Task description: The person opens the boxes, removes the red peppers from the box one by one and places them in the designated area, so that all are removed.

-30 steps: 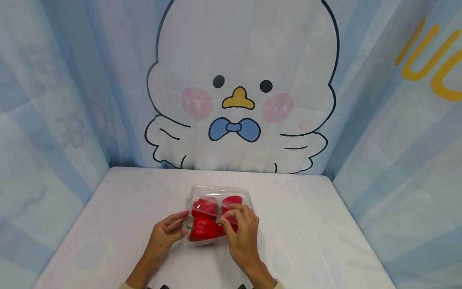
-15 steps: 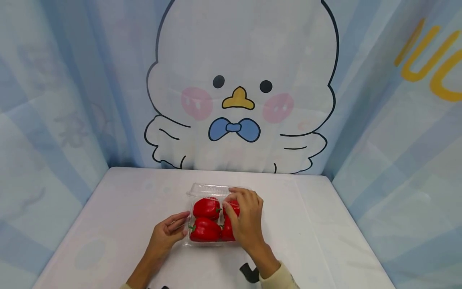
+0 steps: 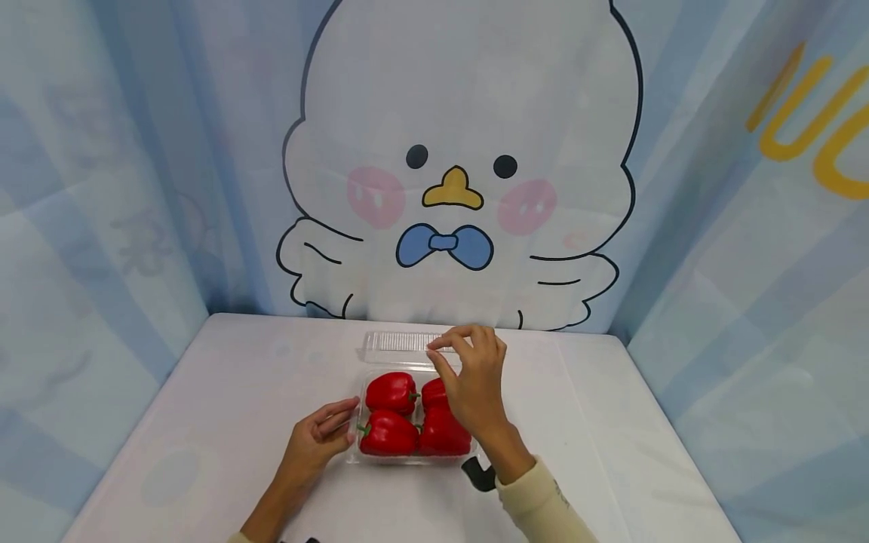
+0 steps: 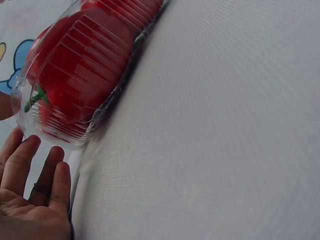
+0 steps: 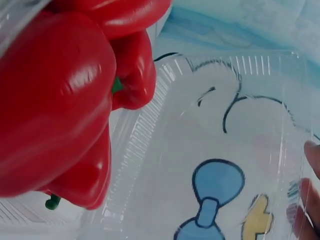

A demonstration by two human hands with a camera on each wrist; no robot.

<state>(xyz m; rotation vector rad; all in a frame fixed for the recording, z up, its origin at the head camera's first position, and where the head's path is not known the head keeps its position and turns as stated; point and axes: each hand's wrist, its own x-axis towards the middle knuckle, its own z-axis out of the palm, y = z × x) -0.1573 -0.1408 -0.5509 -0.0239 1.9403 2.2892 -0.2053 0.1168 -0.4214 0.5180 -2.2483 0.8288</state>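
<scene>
A clear plastic clamshell box (image 3: pixel 407 459) holds several red bell peppers (image 3: pixel 389 434) with green stems. Its hinged transparent lid (image 3: pixel 397 343) stands raised at the far side, apart from the peppers. My right hand (image 3: pixel 478 377) pinches the lid's free edge between thumb and fingers; in the right wrist view fingertips (image 5: pixel 310 210) show at that edge. Against the box's left side rests my left hand (image 3: pixel 317 436), its fingers fairly straight; the left wrist view shows them beside the ribbed box wall (image 4: pixel 70 142). The right hand partly covers the peppers on the right.
The box stands on a table with a white cloth (image 3: pixel 204 422). Behind it hangs a light-blue curtain (image 3: pixel 448 90) with a cartoon bird, and further curtains (image 3: pixel 81 226) close both sides. A black strap piece (image 3: pixel 479 475) is by the right wrist.
The lid has swung up and back from over the peppers, uncovering them. My right hand has moved away from me with its edge. The left hand has stayed at the box's left side.
</scene>
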